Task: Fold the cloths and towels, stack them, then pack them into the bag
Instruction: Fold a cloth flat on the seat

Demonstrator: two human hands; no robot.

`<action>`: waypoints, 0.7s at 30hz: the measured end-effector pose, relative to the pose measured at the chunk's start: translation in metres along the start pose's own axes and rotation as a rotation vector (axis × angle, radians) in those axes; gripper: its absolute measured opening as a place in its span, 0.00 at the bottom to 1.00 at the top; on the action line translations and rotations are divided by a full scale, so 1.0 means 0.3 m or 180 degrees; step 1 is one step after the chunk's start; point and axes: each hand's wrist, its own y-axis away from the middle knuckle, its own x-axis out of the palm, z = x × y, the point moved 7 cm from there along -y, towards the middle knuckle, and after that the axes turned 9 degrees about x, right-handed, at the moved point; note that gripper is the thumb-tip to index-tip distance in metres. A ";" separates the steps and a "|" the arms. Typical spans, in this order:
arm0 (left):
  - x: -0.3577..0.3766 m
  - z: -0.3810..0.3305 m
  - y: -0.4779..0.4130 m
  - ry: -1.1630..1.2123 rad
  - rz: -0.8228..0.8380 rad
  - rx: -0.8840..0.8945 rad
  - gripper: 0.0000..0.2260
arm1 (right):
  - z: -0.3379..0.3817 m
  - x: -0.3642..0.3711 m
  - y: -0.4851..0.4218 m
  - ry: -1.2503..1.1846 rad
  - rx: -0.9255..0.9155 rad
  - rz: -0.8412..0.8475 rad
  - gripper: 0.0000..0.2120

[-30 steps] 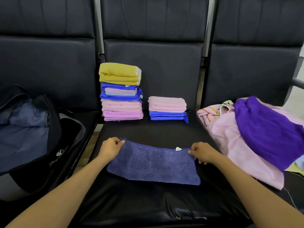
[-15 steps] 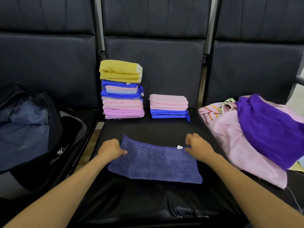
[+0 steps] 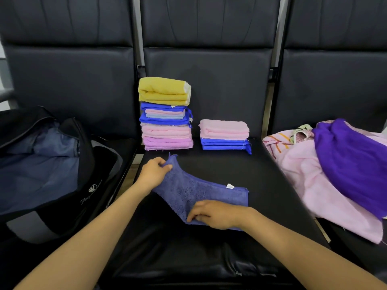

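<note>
A dark blue towel (image 3: 196, 191) lies on the middle black seat (image 3: 209, 248), folded lengthwise with a white tag near its far right corner. My left hand (image 3: 154, 172) pinches its far left corner and holds it lifted off the seat. My right hand (image 3: 211, 215) grips the near edge of the towel with curled fingers. Behind stand a tall stack of folded cloths (image 3: 166, 116) with a yellow one on top, and a short stack (image 3: 225, 135) of pink over blue. An open black bag (image 3: 41, 168) sits on the left seat.
A heap of unfolded cloths (image 3: 326, 176), pink with a purple one on top, covers the right seat. Black seat backs rise behind the stacks. A gap with a metal frame separates the middle seat from the left one.
My right hand left the far right corner and moved down-left to the towel's near edge. My left hand lifted the far left corner up and away from me.
</note>
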 end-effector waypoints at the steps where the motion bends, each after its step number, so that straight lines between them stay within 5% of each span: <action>1: 0.006 -0.017 0.005 0.0224 0.0035 -0.0024 0.08 | 0.000 -0.005 0.001 -0.0149 0.0018 0.0035 0.15; 6: 0.117 -0.164 0.084 0.1406 0.0587 0.0020 0.03 | -0.143 -0.144 0.029 -0.1396 0.1209 -0.0569 0.14; 9: 0.232 -0.226 0.149 0.1809 0.0970 0.0088 0.01 | -0.265 -0.152 0.120 -0.2480 0.2085 -0.0357 0.10; 14: 0.395 -0.244 0.276 0.2189 0.2273 -0.0156 0.10 | -0.415 -0.118 0.237 -0.3394 0.2697 -0.0460 0.27; 16: 0.391 -0.201 0.250 0.2002 0.1978 -0.0105 0.09 | -0.421 -0.107 0.242 -0.3208 0.2660 -0.0439 0.24; 19: 0.352 -0.118 0.177 0.1241 0.1137 0.0053 0.10 | -0.392 -0.104 0.233 -0.2602 0.2514 -0.0451 0.06; 21: 0.347 -0.071 0.154 0.0509 0.0936 0.0103 0.14 | -0.377 -0.106 0.223 -0.2431 0.2475 -0.0479 0.07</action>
